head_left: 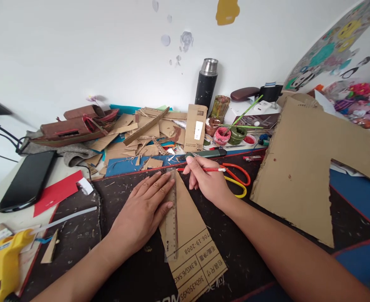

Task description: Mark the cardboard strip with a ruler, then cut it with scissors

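A clear ruler lies lengthwise on a long piece of brown cardboard with printed text at its near end. My left hand rests flat over the ruler's upper left side, fingers stretched out. At the cardboard's far end, my right hand pinches a red pencil, its tip near the top of the ruler. Scissors with red and yellow handles lie just right of my right hand, partly hidden by it.
Cardboard scraps and a box cutter lie beyond my hands, near paint jars and a black thermos. A large cardboard sheet is at right. A phone and yellow glue gun sit at left.
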`<state>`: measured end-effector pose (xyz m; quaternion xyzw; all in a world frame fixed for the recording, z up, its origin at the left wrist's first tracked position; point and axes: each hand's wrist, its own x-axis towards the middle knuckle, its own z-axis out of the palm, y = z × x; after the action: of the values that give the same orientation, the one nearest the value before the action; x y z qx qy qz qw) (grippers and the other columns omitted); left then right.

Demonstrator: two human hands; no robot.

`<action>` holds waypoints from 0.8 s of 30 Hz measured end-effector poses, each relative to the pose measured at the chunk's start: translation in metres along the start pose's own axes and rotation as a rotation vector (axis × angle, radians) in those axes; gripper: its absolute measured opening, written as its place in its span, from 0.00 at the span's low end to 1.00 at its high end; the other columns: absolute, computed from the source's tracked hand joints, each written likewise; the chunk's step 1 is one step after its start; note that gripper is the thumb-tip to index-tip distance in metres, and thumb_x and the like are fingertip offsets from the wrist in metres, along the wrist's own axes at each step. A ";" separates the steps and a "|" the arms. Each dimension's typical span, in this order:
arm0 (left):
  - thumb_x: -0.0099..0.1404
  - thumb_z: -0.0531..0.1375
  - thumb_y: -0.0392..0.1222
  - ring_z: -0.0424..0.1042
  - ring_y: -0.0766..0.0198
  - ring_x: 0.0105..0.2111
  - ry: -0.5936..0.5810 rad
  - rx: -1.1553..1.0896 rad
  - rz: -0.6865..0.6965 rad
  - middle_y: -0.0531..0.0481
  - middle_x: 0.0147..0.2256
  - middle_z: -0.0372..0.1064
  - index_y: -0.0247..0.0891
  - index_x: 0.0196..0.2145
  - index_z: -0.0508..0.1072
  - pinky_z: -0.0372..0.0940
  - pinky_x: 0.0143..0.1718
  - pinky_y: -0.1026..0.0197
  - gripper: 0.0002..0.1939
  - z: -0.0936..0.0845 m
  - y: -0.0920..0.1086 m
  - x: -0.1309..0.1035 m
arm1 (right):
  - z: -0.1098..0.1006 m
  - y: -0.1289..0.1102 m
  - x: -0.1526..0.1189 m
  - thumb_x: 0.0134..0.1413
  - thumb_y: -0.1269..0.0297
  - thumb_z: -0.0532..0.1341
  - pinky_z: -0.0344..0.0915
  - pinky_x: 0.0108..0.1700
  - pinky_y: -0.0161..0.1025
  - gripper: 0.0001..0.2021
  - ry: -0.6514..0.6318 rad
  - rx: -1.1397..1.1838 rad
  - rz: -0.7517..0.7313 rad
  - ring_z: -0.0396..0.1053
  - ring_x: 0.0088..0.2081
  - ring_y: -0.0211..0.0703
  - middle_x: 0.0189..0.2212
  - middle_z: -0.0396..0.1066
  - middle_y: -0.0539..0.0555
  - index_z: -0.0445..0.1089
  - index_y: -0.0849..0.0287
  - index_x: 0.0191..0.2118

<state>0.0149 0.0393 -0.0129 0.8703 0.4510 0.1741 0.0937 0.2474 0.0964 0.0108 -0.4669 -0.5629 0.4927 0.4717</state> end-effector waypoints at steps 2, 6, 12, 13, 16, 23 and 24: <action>0.84 0.51 0.52 0.57 0.47 0.77 0.000 0.000 -0.003 0.47 0.76 0.60 0.51 0.79 0.58 0.57 0.75 0.35 0.30 0.000 0.000 0.000 | 0.000 0.000 0.000 0.68 0.31 0.62 0.62 0.22 0.35 0.30 0.005 0.000 0.008 0.66 0.17 0.39 0.14 0.67 0.47 0.75 0.55 0.30; 0.84 0.51 0.53 0.57 0.47 0.76 -0.002 0.004 -0.004 0.47 0.76 0.60 0.50 0.78 0.60 0.58 0.75 0.36 0.29 0.001 0.000 0.000 | 0.000 0.001 0.000 0.67 0.29 0.62 0.63 0.23 0.35 0.31 0.023 0.008 0.020 0.66 0.16 0.39 0.14 0.67 0.47 0.75 0.55 0.31; 0.84 0.51 0.52 0.57 0.47 0.76 -0.001 0.020 0.014 0.46 0.76 0.60 0.45 0.76 0.63 0.59 0.74 0.37 0.28 0.001 -0.001 0.001 | 0.001 0.001 0.000 0.66 0.28 0.62 0.62 0.21 0.34 0.32 0.052 0.016 0.013 0.66 0.16 0.38 0.14 0.66 0.46 0.74 0.55 0.31; 0.84 0.51 0.52 0.57 0.48 0.76 0.002 0.021 0.015 0.46 0.76 0.60 0.46 0.76 0.63 0.59 0.74 0.37 0.28 0.001 -0.001 0.001 | 0.001 0.001 0.000 0.66 0.28 0.62 0.62 0.21 0.34 0.32 0.055 0.016 0.013 0.67 0.16 0.39 0.14 0.65 0.46 0.74 0.55 0.30; 0.84 0.51 0.51 0.58 0.48 0.76 0.014 0.017 0.018 0.46 0.76 0.61 0.47 0.77 0.62 0.60 0.74 0.37 0.28 0.001 -0.001 0.002 | 0.002 0.001 0.000 0.65 0.29 0.62 0.61 0.20 0.34 0.32 0.064 0.009 0.016 0.68 0.16 0.39 0.13 0.65 0.46 0.73 0.55 0.29; 0.84 0.51 0.51 0.58 0.48 0.76 0.027 0.009 0.024 0.47 0.76 0.61 0.48 0.77 0.62 0.60 0.74 0.38 0.28 0.003 0.000 0.002 | 0.002 0.002 0.000 0.65 0.28 0.62 0.62 0.21 0.34 0.32 0.076 -0.001 0.004 0.67 0.16 0.39 0.13 0.64 0.45 0.73 0.55 0.30; 0.85 0.51 0.51 0.58 0.49 0.76 0.028 0.008 0.025 0.47 0.76 0.61 0.48 0.77 0.62 0.59 0.74 0.38 0.28 0.003 0.000 0.002 | 0.002 0.002 0.000 0.65 0.28 0.62 0.62 0.21 0.34 0.32 0.077 -0.002 0.004 0.67 0.16 0.39 0.13 0.64 0.45 0.73 0.55 0.30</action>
<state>0.0168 0.0409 -0.0153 0.8737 0.4421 0.1855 0.0815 0.2457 0.0959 0.0085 -0.4871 -0.5439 0.4744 0.4917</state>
